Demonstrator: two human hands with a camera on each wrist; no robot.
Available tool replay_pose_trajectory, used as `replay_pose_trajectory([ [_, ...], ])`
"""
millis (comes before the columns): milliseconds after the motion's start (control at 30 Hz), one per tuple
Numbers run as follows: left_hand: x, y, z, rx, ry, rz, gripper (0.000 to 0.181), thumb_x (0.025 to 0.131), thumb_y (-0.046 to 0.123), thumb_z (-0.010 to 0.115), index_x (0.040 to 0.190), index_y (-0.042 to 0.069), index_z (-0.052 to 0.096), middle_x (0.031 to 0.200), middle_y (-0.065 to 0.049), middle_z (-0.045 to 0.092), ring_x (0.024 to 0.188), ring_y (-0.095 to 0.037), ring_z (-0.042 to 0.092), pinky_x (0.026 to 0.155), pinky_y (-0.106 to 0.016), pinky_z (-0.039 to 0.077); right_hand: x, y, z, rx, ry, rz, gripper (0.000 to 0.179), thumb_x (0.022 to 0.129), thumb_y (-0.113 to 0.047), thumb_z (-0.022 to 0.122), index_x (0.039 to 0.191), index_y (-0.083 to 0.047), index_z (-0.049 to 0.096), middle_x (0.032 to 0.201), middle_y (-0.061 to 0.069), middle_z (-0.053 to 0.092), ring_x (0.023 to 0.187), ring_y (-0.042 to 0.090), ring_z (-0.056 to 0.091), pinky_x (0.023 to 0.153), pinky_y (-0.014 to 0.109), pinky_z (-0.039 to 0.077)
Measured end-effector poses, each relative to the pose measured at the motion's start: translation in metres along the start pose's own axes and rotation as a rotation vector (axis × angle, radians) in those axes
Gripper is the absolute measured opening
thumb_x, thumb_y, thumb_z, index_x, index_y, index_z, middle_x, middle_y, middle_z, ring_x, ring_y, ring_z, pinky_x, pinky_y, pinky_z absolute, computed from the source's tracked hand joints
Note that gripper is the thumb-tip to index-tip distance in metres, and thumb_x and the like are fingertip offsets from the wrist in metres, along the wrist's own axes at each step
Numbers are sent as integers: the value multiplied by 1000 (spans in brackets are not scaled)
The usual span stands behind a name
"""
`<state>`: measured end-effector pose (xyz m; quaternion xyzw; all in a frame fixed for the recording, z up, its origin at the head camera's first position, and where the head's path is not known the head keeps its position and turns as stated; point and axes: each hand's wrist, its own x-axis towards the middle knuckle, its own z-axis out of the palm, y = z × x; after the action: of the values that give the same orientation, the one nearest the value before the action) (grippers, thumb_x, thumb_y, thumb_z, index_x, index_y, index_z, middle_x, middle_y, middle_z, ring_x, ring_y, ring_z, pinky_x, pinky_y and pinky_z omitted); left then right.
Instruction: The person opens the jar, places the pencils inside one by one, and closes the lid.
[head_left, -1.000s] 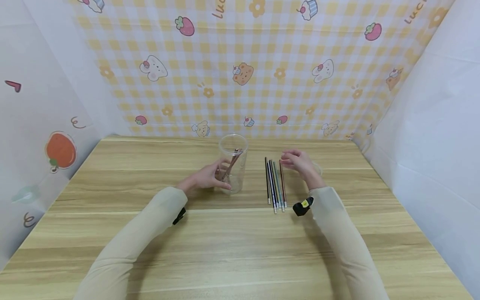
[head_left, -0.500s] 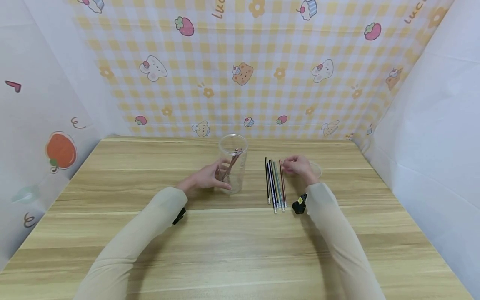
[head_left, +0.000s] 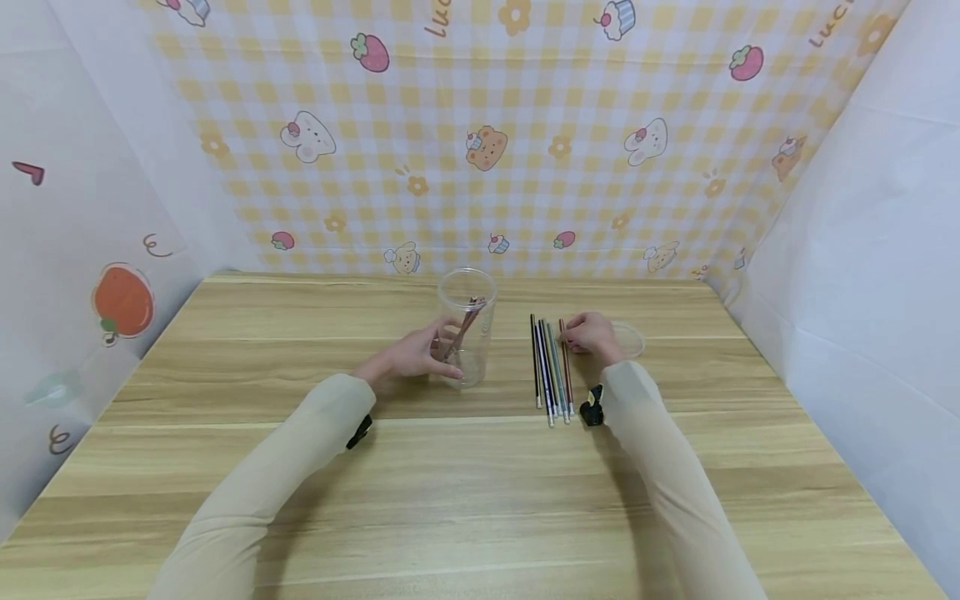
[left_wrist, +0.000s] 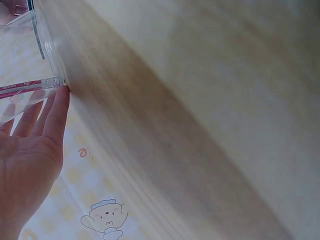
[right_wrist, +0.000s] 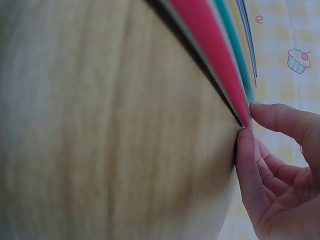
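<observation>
A tall clear plastic cup (head_left: 476, 354) stands upright on the table with several reddish pencils (head_left: 462, 329) leaning inside it. My left hand (head_left: 408, 354) holds the cup low on its left side, thumb in front and fingers behind. To the right of the cup, several pencils (head_left: 542, 367) lie side by side, eraser ends toward me. At the row's right edge is a red pencil (head_left: 566, 371). My right hand (head_left: 592, 333) pinches its far end between thumb and index finger; in the right wrist view the red pencil (right_wrist: 210, 35) runs up to those fingertips.
A round clear lid (head_left: 632, 340) lies on the wooden table (head_left: 450, 500) just right of my right hand. A checked cloth (head_left: 420, 150) hangs along the back edge, and white sheets (head_left: 847, 208) flank the sides.
My right hand has lowered and come in beside the red pencil, its fingers closing on the far end. More of the lid shows. My left hand and the cup have stayed still.
</observation>
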<state>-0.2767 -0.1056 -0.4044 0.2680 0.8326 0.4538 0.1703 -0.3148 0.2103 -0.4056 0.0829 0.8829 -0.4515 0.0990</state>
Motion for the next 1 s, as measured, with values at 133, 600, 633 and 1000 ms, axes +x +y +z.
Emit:
replay_pose_trajectory([
  [133,0,1,0,8,3,-5,75,68,21,77,128,19,31,126,-16,42,111,-29,43,93,-45,32,-1,-3,1,-93,8,-4,28,75,-5,67,99,3,54,72,7,57,54,8,52,50,18,46],
  [600,-1,2,1,-15,9,-5,70,69,18,76,125,19,33,125,-16,44,111,-28,44,94,-44,31,-5,-5,-3,-129,-10,-2,22,81,-12,60,94,5,63,77,9,60,59,11,54,57,21,49],
  [633,-1,2,1,-17,8,-4,70,70,17,76,125,19,33,125,-16,44,111,-28,44,94,-45,31,-5,-4,-4,-118,-16,-3,23,81,-12,60,95,5,62,78,9,60,60,12,55,58,21,49],
  [1000,-2,4,1,-37,6,-8,70,69,17,76,125,18,33,126,-16,43,113,-28,43,95,-44,31,-11,0,-20,22,-75,-56,34,86,-11,53,111,11,52,98,21,58,76,19,57,73,30,49],
])
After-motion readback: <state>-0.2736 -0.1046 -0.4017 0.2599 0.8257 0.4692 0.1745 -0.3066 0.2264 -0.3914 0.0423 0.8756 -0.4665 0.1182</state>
